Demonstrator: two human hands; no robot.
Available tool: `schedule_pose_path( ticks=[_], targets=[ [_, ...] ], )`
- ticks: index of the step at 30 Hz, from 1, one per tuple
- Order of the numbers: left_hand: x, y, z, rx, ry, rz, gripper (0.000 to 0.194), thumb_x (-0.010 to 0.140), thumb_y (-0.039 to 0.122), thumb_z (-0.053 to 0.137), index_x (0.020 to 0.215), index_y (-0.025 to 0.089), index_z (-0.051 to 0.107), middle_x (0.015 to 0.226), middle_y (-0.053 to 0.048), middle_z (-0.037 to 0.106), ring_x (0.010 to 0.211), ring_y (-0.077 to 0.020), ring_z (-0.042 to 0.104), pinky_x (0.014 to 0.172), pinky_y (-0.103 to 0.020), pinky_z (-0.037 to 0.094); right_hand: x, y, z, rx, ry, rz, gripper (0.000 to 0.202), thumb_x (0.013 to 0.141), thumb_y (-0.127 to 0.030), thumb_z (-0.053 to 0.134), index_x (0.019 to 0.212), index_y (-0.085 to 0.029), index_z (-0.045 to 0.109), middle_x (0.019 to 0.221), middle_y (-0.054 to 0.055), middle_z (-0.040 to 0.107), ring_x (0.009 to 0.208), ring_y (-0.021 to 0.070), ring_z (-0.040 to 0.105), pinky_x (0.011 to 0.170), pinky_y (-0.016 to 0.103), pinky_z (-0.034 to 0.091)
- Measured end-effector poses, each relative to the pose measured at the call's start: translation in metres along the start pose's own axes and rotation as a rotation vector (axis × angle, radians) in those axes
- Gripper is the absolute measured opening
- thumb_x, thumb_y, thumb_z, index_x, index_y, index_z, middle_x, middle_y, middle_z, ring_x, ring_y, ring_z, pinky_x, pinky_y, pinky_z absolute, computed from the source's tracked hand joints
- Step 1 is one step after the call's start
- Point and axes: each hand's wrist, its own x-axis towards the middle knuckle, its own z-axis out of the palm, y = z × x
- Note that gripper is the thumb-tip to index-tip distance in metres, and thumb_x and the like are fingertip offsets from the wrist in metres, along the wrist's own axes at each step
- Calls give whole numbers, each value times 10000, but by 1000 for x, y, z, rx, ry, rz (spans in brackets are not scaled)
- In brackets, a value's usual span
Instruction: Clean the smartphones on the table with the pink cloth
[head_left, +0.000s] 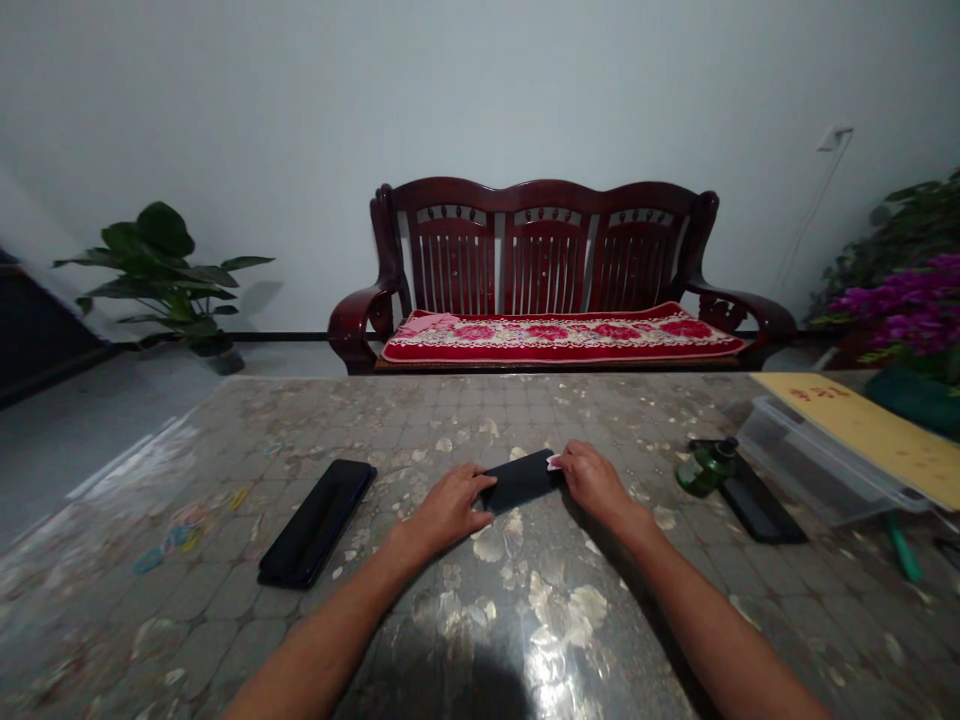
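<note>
A thin, dark phone-sized panel (pixel 520 481) lies slightly tilted just above or on the table, between my hands; whether it is a phone or a screen sheet I cannot tell. My left hand (pixel 456 503) grips its left end, thumb at the near edge and fingers at the far one. At the far right corner, my right hand (pixel 595 482) has its fingers pinched on a small pink-and-white piece (pixel 554 463), like a tab or scrap of paper. To the left rests a black phone (pixel 318 524), its dark face up.
Right of my hands are a green bottle (pixel 706 468), a black phone-like slab (pixel 761 503) and a clear plastic box (pixel 810 465) under a yellow board (pixel 870 430). Colourful bands (pixel 178 535) lie at left. Beyond the patterned table (pixel 480 620) stands a wooden bench (pixel 551 250).
</note>
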Motion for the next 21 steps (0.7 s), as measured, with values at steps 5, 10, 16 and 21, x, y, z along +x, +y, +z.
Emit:
schedule_pose_path(
  ticks=[5,10,16,21],
  targets=[
    [-11,20,15,59,97,-104,513,756,243,766,1254,162,668,1280,-151,642,1178,-310,602,1040,-424,474,10,-11,8,27,-15,-14,307,975,-139,481,1057,-207,769,967,88,648,937,196,585,808,258,409],
    [-20,36,23,132,144,-151,484,786,251,734,1251,150,645,1208,-142,640,1120,-298,606,997,-416,492,12,-21,10,70,-29,-134,305,963,-123,490,1029,-223,771,951,70,648,941,186,585,802,249,403],
    [-22,50,25,222,135,-204,479,826,290,692,1268,124,607,1128,-150,618,1072,-323,581,938,-443,504,19,-5,13,16,85,107,334,947,-108,484,1068,-205,781,965,103,665,958,214,600,824,264,414],
    [-24,55,25,262,127,-244,503,848,315,689,1294,109,581,1114,-152,603,1047,-326,570,934,-451,493,26,-11,21,122,103,145,349,933,-97,501,1125,-209,770,985,90,677,947,193,624,829,236,431]
  ],
)
